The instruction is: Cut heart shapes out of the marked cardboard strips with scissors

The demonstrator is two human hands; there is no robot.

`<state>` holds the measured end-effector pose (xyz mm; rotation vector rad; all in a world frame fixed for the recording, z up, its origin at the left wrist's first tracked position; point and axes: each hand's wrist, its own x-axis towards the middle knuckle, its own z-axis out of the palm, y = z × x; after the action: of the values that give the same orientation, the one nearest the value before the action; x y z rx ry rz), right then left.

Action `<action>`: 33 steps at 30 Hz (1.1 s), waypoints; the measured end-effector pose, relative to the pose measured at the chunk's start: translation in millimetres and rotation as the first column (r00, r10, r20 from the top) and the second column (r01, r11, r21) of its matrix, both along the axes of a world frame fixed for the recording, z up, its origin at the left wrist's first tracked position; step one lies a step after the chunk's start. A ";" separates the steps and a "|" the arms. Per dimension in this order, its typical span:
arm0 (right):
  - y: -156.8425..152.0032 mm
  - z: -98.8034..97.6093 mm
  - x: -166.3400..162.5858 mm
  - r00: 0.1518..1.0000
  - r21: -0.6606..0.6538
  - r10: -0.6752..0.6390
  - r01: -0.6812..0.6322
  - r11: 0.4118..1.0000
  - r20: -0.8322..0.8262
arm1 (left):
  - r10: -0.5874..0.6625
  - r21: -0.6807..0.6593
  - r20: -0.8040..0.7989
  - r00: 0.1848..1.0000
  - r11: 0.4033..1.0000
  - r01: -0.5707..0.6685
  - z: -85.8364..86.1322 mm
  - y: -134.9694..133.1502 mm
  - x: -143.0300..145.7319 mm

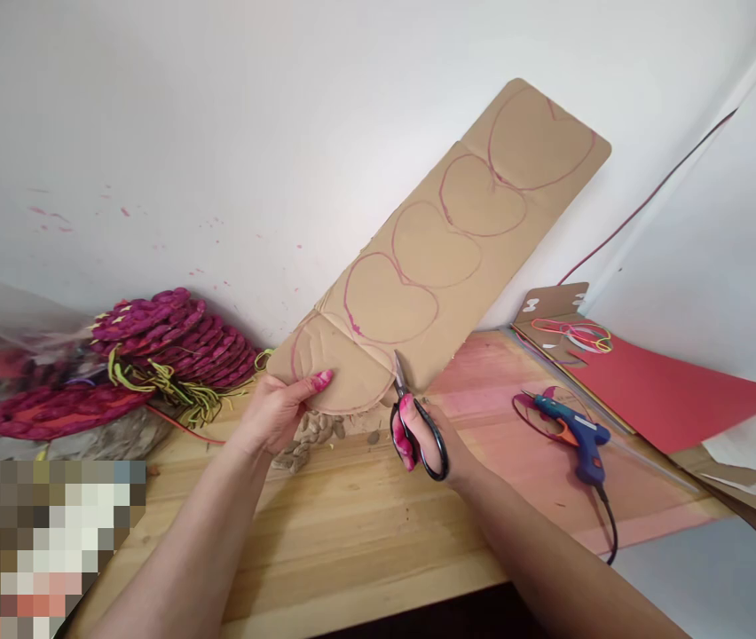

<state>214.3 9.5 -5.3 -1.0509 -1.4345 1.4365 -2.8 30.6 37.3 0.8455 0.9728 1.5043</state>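
A long strip of brown cardboard (464,257) slants up to the right above the table, with several heart outlines drawn on it in magenta. My left hand (285,404) grips its lower left end, thumb on top, beside the lowest outline. That end is partly cut along a curved line. My right hand (428,435) is closed round the black handles of a pair of scissors (399,373). The blades point upward at the cardboard's lower edge, near the curved cut. Magenta stains mark the fingertips of both hands.
On the wooden table (325,532), a blue glue gun (581,435) with a cord lies at the right. Red card (671,382) is behind it. Magenta wreath-like pieces (178,342) are stacked at the left, and brown shell-like bits (295,448) lie under the cardboard.
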 end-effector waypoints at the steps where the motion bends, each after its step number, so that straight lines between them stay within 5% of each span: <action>1: 0.0 0.5 -0.2 1.000 -0.010 0.008 -0.008 1.000 -0.002 | -0.001 0.003 0.003 1.000 1.000 0.001 0.8 -0.5 -0.5; 12: -3.9 -0.1 -4.7 0.996 -0.036 -0.080 0.081 0.996 0.029 | -0.025 -0.031 0.095 0.995 0.999 0.028 2.9 2.7 -4.2; 17: -4.3 -0.7 -8.4 0.988 -0.020 -0.152 0.153 0.988 0.038 | 0.130 -0.150 0.382 0.915 0.986 -0.077 0.1 -3.5 24.8; 19: -4.9 -2.8 -11.0 0.985 0.001 -0.170 0.170 0.985 0.035 | 0.083 -0.137 0.465 0.882 0.990 -0.021 -6.5 -12.6 43.9; 23: -6.3 -9.2 -17.3 0.988 0.000 -0.151 0.151 0.989 0.037 | -0.078 -0.038 0.400 0.913 0.994 0.102 -22.8 -28.6 72.3; 29: -7.5 -10.0 -24.4 0.997 -0.076 -0.063 0.066 0.995 0.037 | 0.179 -0.119 0.319 0.931 0.982 -0.148 -27.3 -23.6 71.8; 33: -8.2 -5.6 -27.8 0.999 -0.085 -0.036 0.037 0.996 0.015 | 0.139 -0.085 0.362 0.922 0.990 -0.115 -22.6 -19.9 66.7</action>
<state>186.5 1.3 -10.9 -1.1360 -1.3668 1.4786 63.9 10.8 14.6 0.4371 0.7999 1.6606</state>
